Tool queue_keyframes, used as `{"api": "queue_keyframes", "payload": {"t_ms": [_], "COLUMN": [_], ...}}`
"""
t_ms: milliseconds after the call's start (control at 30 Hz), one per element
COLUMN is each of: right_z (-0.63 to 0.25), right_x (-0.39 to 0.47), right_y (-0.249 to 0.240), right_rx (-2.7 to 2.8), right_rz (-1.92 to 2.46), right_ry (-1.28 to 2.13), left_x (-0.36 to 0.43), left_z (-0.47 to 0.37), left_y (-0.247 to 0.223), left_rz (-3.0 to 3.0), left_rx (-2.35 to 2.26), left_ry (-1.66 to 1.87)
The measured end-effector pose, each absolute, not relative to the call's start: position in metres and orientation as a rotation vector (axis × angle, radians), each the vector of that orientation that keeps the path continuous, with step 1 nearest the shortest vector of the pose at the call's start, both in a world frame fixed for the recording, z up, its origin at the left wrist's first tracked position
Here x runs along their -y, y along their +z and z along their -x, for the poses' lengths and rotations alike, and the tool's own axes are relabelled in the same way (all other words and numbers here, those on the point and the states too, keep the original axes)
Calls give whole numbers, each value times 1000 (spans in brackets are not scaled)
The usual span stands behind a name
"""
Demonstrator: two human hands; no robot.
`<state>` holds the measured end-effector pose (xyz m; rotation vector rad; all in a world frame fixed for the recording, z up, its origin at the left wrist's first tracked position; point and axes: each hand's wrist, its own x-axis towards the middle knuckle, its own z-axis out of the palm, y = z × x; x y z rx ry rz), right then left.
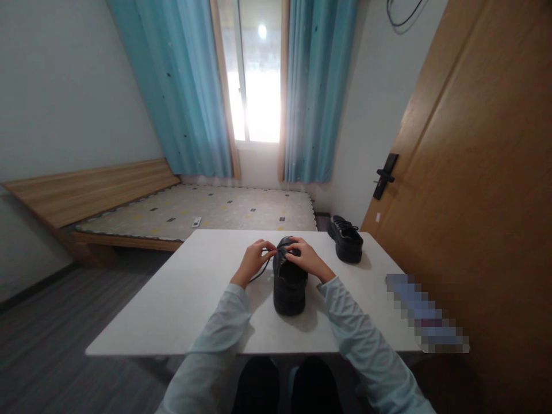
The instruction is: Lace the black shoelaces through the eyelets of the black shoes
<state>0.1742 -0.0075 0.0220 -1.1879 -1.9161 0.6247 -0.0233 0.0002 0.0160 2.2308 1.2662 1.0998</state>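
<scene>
A black shoe stands near the middle of the white desk, its long axis running near to far, its rounded end toward the near edge and its laced opening toward the far side (no brand or writing can be read on it). The left hand is just left of the shoe's far end, its fingers pressed together, pinching a black lace that trails down to the desk. The right hand rests on the shoe's far top, fingers curled over the lacing; what they pinch cannot be told. Pale blue sleeves lead back to the near edge. A second black shoe sits at the desk's far right corner, well apart. Beyond lie a bed, blue curtains and a wooden door.
</scene>
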Motion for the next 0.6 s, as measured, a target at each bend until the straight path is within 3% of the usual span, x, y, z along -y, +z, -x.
{"api": "queue_keyframes", "payload": {"t_ms": [600], "right_z": [-170], "right_x": [7], "right_y": [22], "right_rx": [1934], "right_rz": [1176], "right_ry": [647], "left_x": [1], "left_z": [19], "left_y": [13], "left_rz": [-2265], "left_rx": [-1281], "left_ry": [1113]}}
